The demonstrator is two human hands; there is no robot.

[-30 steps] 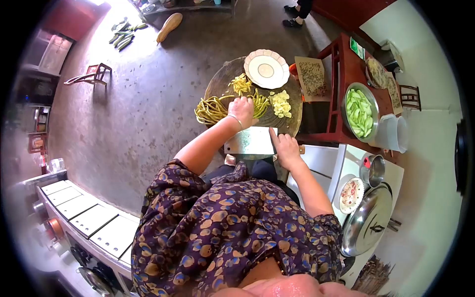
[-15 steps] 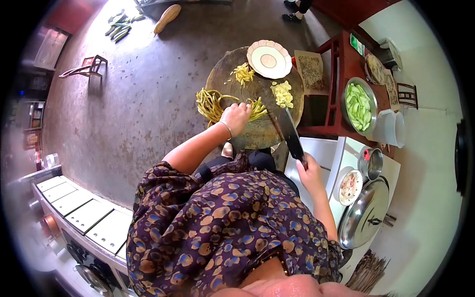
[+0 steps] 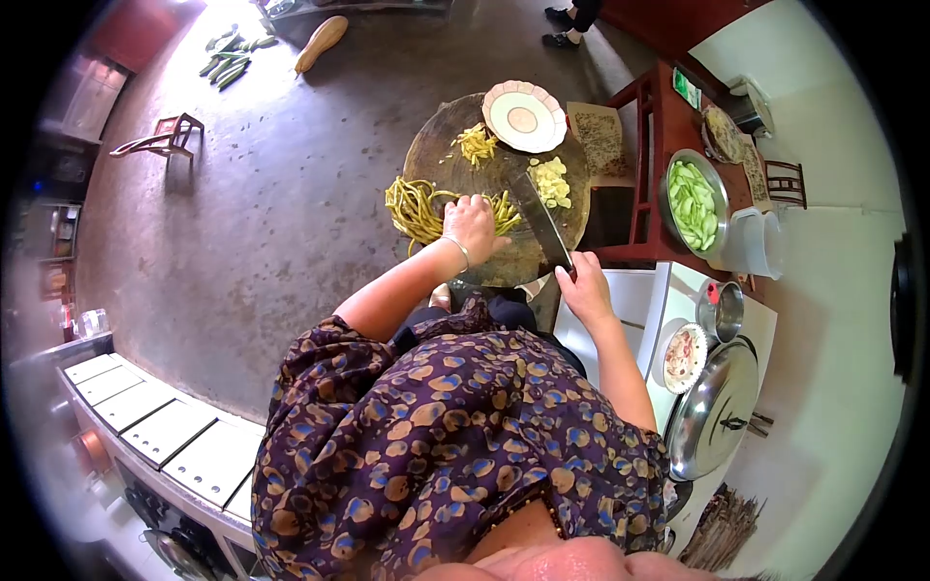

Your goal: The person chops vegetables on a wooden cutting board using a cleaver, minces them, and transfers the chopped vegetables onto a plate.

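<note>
My left hand [image 3: 471, 227] is closed over the bundle of long green beans [image 3: 415, 208] on the round wooden board [image 3: 513, 266]; bean ends stick out to its right. In my right hand [image 3: 585, 287] is the handle of a cleaver [image 3: 544, 223]. Its blade stands on edge over the board, angled up and left, between the bean ends and the sliced pale pieces [image 3: 550, 183]. Thin yellow strips [image 3: 476, 144] lie near the top of the board. A scalloped white plate [image 3: 524, 116] rests at the board's far edge.
On the right, a red table [image 3: 666, 126] bears a metal bowl of green slices [image 3: 695, 205] and plastic tubs [image 3: 754, 242]. Nearer are a bowl [image 3: 684, 357] and a large metal lid [image 3: 715, 412]. A stool [image 3: 172, 136], gourd [image 3: 321, 44] and another person's feet [image 3: 562, 29] are on the floor.
The cleaver was lying flat beside the beans, then swung out right with its blade turned on edge, and has now come back left toward the beans. My left hand stays on the beans.
</note>
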